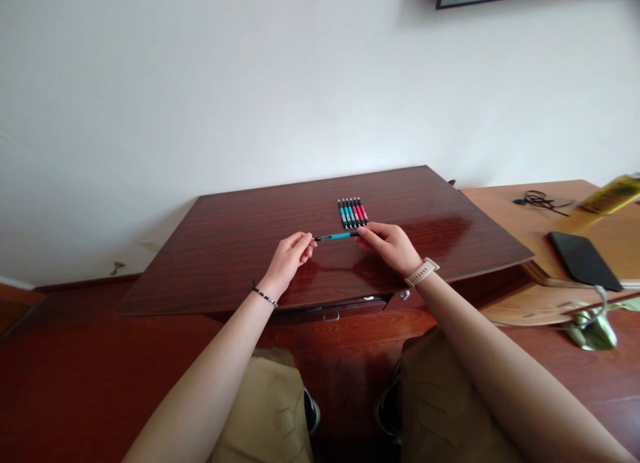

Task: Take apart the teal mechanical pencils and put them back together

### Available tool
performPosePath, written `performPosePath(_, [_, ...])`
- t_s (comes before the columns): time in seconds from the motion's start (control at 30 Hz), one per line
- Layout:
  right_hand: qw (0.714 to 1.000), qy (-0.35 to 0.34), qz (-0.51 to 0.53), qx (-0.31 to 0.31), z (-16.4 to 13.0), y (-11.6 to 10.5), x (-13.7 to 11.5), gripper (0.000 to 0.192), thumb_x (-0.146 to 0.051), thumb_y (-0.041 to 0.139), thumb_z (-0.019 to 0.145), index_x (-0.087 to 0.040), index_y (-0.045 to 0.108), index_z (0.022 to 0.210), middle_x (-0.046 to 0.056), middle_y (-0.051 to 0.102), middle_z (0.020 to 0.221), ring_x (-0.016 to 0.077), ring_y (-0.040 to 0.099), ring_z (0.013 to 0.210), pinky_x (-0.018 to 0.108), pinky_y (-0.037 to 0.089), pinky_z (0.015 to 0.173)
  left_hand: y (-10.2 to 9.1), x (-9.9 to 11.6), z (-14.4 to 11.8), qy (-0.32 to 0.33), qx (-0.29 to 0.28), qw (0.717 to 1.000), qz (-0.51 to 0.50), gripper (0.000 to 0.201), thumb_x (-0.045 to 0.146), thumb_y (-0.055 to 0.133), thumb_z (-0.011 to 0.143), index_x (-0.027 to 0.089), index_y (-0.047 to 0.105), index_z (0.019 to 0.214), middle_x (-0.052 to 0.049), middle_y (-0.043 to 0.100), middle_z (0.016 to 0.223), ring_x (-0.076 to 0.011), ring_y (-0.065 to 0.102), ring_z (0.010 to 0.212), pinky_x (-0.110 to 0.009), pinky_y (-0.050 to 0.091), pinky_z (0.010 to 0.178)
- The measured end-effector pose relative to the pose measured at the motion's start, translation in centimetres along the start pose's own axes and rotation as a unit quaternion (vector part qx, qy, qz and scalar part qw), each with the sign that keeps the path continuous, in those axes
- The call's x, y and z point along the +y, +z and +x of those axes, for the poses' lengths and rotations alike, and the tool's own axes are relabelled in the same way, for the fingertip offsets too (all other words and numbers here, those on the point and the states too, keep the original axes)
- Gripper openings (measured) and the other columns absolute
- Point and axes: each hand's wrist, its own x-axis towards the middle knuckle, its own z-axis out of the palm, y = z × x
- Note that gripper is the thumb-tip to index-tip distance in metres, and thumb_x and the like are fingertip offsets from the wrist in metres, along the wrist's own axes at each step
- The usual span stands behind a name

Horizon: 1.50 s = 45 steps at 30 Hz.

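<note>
A blue pen [341,236] with black ends is held level above the dark wooden table [240,236]. Its left end is pinched by my left hand [291,255], its right end by my right hand [387,245]. Just beyond it, a row of several pens [353,213] lies side by side on the table, blue ones on the left and red ones on the right, all with black ends. The near tips of the red pens are close to my right fingers, which partly hide them.
To the right stands a lighter wooden cabinet [485,203] bearing a black phone [584,259], a coiled black cable [543,201] and a yellow package [614,193]. A green bag [593,331] is below its front edge. The white wall [250,83] rises behind the table.
</note>
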Motion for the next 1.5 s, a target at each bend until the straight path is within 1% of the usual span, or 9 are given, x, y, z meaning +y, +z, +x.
performPosePath(0.2, [1.000,-0.004,-0.008,0.002,0.0,-0.1,-0.1,0.048,-0.063,0.059,0.103,-0.021,0.077,0.087,0.005,0.077,0.082,0.0217,0.066,0.076,0.032,0.048,0.074,0.0,0.1,0.0,0.010,0.008,1.000,0.019,0.039,0.056,0.071,0.095,0.017,0.071,0.088,0.000,0.056,0.073,-0.0108,0.048,0.063,-0.025,0.036,0.057])
performPosePath(0.43, [1.000,-0.005,-0.011,0.007,0.0,-0.1,-0.1,0.052,-0.067,0.058,0.102,-0.021,0.077,0.086,0.006,0.078,0.084,0.0230,0.068,0.078,0.033,0.051,0.076,0.2,0.3,0.0,0.041,0.012,0.998,0.035,0.034,0.051,0.071,0.095,0.018,0.068,0.088,-0.001,0.060,0.074,-0.0114,0.052,0.063,-0.024,0.038,0.056])
performPosePath(0.7, [1.000,0.006,0.003,0.010,0.0,0.0,-0.5,0.056,-0.072,0.058,0.100,-0.022,0.078,0.085,0.007,0.079,0.083,0.0241,0.069,0.077,0.035,0.053,0.073,0.2,0.4,0.1,0.091,0.022,0.993,0.072,0.032,0.051,0.069,0.097,0.019,0.067,0.091,-0.002,0.067,0.078,-0.0138,0.061,0.067,-0.026,0.048,0.063])
performPosePath(0.8, [1.000,0.012,0.011,0.015,0.0,0.0,-0.8,0.058,-0.072,0.058,0.099,-0.021,0.078,0.080,0.007,0.076,0.077,0.0221,0.066,0.072,0.033,0.050,0.069,0.2,0.3,0.1,0.103,0.024,0.991,0.079,0.030,0.049,0.068,0.098,0.019,0.067,0.094,-0.003,0.069,0.080,-0.0140,0.063,0.069,-0.026,0.048,0.063])
performPosePath(0.93, [0.999,0.028,0.014,0.020,0.0,0.0,-1.2,0.064,-0.073,0.057,0.100,-0.019,0.077,0.073,0.004,0.066,0.062,0.0187,0.059,0.061,0.033,0.044,0.063,0.2,0.4,0.0,0.113,0.023,0.990,0.081,0.028,0.046,0.067,0.100,0.019,0.067,0.096,-0.003,0.069,0.081,-0.0145,0.065,0.071,-0.027,0.050,0.066])
performPosePath(1.0, [0.999,0.032,0.022,0.018,0.0,0.0,-1.1,0.063,-0.073,0.058,0.099,-0.019,0.077,0.073,0.003,0.064,0.060,0.0180,0.057,0.060,0.032,0.043,0.062,0.2,0.5,0.0,0.111,0.021,0.990,0.079,0.028,0.047,0.067,0.099,0.019,0.067,0.097,-0.003,0.070,0.081,-0.0149,0.066,0.071,-0.027,0.050,0.066])
performPosePath(1.23, [0.998,0.020,0.053,0.018,0.2,-0.3,-0.5,0.049,-0.066,0.068,0.096,-0.020,0.076,0.083,0.004,0.072,0.075,0.0196,0.062,0.071,0.032,0.047,0.070,0.3,0.5,-0.1,0.085,0.014,0.995,0.059,0.030,0.049,0.065,0.100,0.019,0.065,0.097,-0.004,0.072,0.087,-0.0167,0.070,0.075,-0.027,0.051,0.066])
performPosePath(1.37, [0.998,0.013,0.056,0.012,0.2,-0.2,-0.3,0.038,-0.058,0.075,0.093,-0.021,0.078,0.098,0.004,0.076,0.081,0.0209,0.065,0.075,0.033,0.049,0.074,0.3,0.7,-0.3,0.087,0.012,0.994,0.058,0.030,0.049,0.064,0.101,0.019,0.065,0.096,-0.004,0.071,0.086,-0.0165,0.070,0.075,-0.028,0.051,0.067])
performPosePath(1.5, [0.999,0.009,0.051,0.017,0.2,-0.1,-0.1,0.040,-0.055,0.079,0.089,-0.022,0.079,0.111,0.005,0.077,0.085,0.0229,0.068,0.077,0.035,0.052,0.075,0.3,0.8,-0.3,0.090,0.013,0.994,0.059,0.032,0.051,0.064,0.100,0.020,0.065,0.094,-0.003,0.071,0.085,-0.0164,0.069,0.073,-0.028,0.051,0.067])
